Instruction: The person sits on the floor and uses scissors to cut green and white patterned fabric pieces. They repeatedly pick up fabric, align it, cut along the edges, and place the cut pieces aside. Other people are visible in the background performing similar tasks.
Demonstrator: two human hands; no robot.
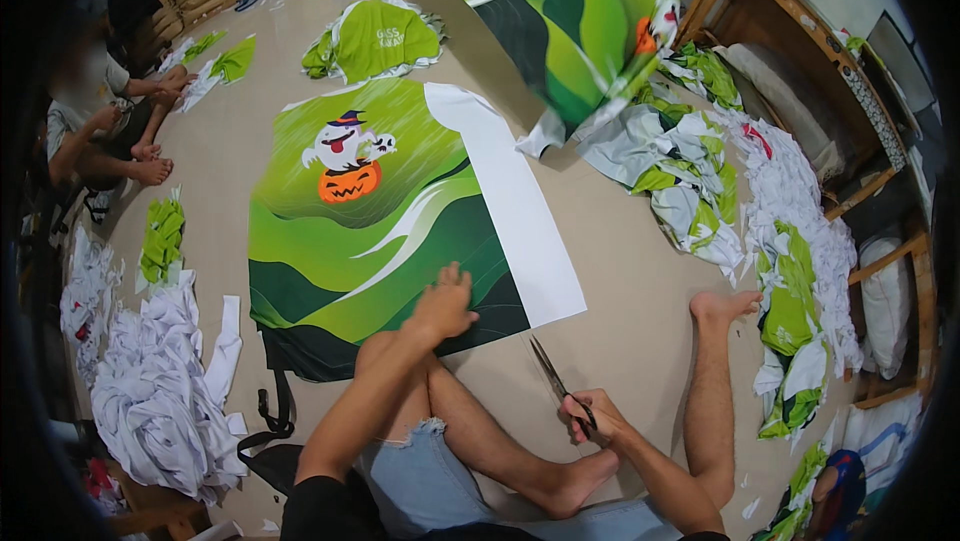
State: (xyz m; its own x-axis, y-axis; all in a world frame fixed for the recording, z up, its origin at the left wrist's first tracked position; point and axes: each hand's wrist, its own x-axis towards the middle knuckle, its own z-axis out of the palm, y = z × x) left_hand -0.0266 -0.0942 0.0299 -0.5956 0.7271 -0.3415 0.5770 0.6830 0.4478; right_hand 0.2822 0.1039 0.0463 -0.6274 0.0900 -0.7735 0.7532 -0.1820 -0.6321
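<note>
A green printed fabric panel (pixel 420 246) lies spread on the floor before me, with a ghost and an orange pumpkin (pixel 350 183) printed on it. Along its right side runs a wide white margin (pixel 520 221). My left hand (pixel 445 306) rests on the panel's lower part, fingers stretched out. In my right hand (pixel 594 415) is a pair of scissors (pixel 547 365), the blades pointing up and left, just off the panel's lower right corner. Beyond, a second printed green sheet (pixel 560 36) hangs partly raised and blurred; what holds it cannot be made out.
White scraps (pixel 160 391) are heaped at left, and more white offcuts (pixel 795 191) lie along wooden frames (pixel 800 21) at right. Green cut pieces (pixel 375 41) lie at the far side. At left sits another person (pixel 110 121). A black strap bag (pixel 275 456) is beside my left arm.
</note>
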